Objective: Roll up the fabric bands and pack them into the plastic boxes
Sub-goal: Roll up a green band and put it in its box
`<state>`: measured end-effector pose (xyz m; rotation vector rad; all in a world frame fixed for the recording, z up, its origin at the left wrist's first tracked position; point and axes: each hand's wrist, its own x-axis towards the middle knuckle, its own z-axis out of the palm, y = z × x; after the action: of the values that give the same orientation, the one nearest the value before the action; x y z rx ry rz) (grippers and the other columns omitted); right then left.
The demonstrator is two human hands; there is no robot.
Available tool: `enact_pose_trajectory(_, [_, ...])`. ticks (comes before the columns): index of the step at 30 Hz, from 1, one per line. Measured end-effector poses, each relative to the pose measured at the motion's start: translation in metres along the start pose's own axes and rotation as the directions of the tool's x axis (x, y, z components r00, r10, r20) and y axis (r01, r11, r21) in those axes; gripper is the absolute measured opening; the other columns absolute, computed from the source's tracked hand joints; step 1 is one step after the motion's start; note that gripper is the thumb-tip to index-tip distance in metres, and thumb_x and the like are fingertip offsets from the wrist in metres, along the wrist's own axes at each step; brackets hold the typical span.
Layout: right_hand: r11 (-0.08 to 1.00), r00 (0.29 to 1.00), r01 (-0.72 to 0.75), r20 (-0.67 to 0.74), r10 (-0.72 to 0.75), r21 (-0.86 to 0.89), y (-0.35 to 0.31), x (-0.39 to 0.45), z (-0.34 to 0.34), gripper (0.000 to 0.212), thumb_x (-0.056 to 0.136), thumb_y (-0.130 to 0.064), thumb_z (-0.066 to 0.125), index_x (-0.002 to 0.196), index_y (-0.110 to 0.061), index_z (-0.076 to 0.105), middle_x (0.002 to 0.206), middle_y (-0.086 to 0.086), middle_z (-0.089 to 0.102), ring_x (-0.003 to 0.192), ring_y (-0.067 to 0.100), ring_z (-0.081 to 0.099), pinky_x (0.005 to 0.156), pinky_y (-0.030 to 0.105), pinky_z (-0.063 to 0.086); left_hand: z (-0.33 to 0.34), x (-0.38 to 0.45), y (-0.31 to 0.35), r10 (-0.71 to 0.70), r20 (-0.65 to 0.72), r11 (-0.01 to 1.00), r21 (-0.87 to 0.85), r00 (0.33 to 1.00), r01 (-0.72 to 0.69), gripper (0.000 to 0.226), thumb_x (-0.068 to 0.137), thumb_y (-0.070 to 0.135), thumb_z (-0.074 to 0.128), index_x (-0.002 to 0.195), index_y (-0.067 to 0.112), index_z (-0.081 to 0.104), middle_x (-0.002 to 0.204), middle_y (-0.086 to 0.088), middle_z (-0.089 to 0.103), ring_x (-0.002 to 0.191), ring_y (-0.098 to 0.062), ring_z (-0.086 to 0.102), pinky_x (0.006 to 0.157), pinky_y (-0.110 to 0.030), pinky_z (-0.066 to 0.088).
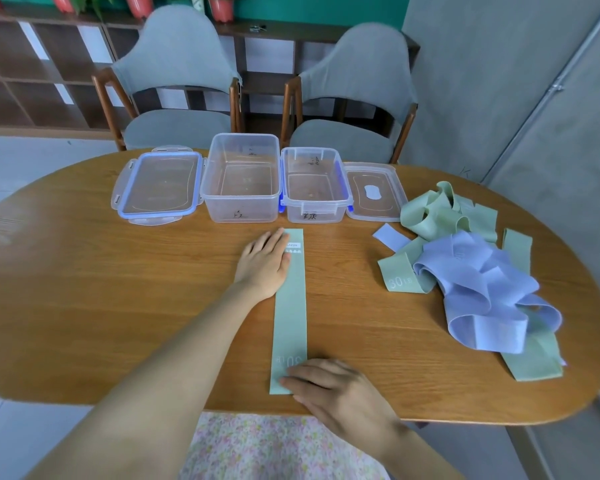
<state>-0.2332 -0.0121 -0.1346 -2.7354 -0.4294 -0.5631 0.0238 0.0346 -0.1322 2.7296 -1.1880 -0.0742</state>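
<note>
A green fabric band [290, 306] lies flat and straight on the wooden table [118, 289], running from the near edge toward the boxes. My left hand [264, 261] presses flat on its far end with straight fingers. My right hand [329, 384] presses flat on its near end by the "30" print. Two clear plastic boxes stand open at the back: a larger one [240, 206] and a smaller one [316, 213] with blue latches. A loose pile of green bands [437, 213] and lilac bands [478, 282] lies at the right.
A blue-rimmed lid [156, 183] lies left of the boxes and a clear lid [374, 192] right of them. Two grey chairs [177, 77] stand behind the table. A floral garment shows below the near table edge.
</note>
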Motion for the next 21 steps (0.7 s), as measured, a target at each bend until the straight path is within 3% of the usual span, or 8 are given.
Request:
enact_pose_trajectory(10, [0.992, 0.999, -0.052, 0.013, 0.051, 0.112, 0.002, -0.001, 0.000, 0.018, 0.097, -0.026, 0.055, 0.109, -0.022, 0.069, 0.118, -0.009, 0.063, 0.110, 0.008, 0.057, 0.087, 0.025, 0.046, -0.013, 0.001, -0.004, 0.047, 0.131, 0.994, -0.103, 0.990, -0.033, 0.053, 0.102, 0.040, 0.017, 0.152, 0.025, 0.006, 0.159, 0.010, -0.002, 0.146, -0.012, -0.001, 0.117, -0.038, 0.005])
enact_pose_trajectory(13, [0.990, 0.998, -0.067, 0.014, 0.065, 0.128, 0.002, -0.002, 0.002, 0.018, 0.097, -0.026, 0.055, 0.109, -0.023, 0.069, 0.119, -0.010, 0.063, 0.110, 0.008, 0.056, 0.088, 0.027, 0.046, -0.019, -0.005, -0.005, 0.050, 0.104, 0.987, -0.157, 0.993, -0.033, 0.053, 0.102, 0.037, 0.024, 0.151, 0.024, 0.008, 0.159, 0.006, -0.002, 0.146, -0.015, 0.000, 0.118, -0.040, 0.007])
enact_pose_trajectory(17, [0.991, 0.997, -0.080, 0.020, 0.078, 0.106, 0.001, -0.002, 0.002, 0.021, 0.097, -0.029, 0.055, 0.113, -0.022, 0.065, 0.118, -0.010, 0.063, 0.111, 0.007, 0.056, 0.091, 0.026, 0.046, -0.035, -0.033, 0.004, 0.099, -0.048, 0.977, -0.187, 0.994, -0.106, 0.047, 0.098, 0.027, 0.043, 0.143, 0.019, 0.033, 0.151, -0.001, 0.029, 0.140, -0.020, 0.026, 0.113, -0.040, 0.025])
enact_pose_trajectory(19, [0.989, 0.995, -0.101, 0.015, 0.100, 0.106, 0.001, -0.002, 0.002, 0.020, 0.096, -0.030, 0.055, 0.113, -0.021, 0.063, 0.117, -0.009, 0.065, 0.112, 0.007, 0.057, 0.090, 0.029, 0.048, -0.043, -0.066, 0.011, 0.195, -0.146, 0.949, -0.223, 0.970, -0.224, 0.036, 0.094, 0.022, 0.049, 0.130, 0.018, 0.048, 0.134, 0.002, 0.047, 0.125, -0.017, 0.042, 0.102, -0.033, 0.035])
enact_pose_trajectory(21, [0.988, 0.994, -0.105, 0.000, 0.105, 0.114, 0.000, -0.002, 0.001, 0.017, 0.096, -0.030, 0.056, 0.106, -0.019, 0.065, 0.116, -0.008, 0.065, 0.110, 0.010, 0.057, 0.089, 0.030, 0.049, -0.046, -0.113, 0.014, 0.329, -0.193, 0.899, -0.235, 0.924, -0.369, 0.024, 0.091, 0.026, 0.052, 0.114, 0.020, 0.056, 0.116, 0.007, 0.053, 0.109, -0.012, 0.049, 0.089, -0.027, 0.036])
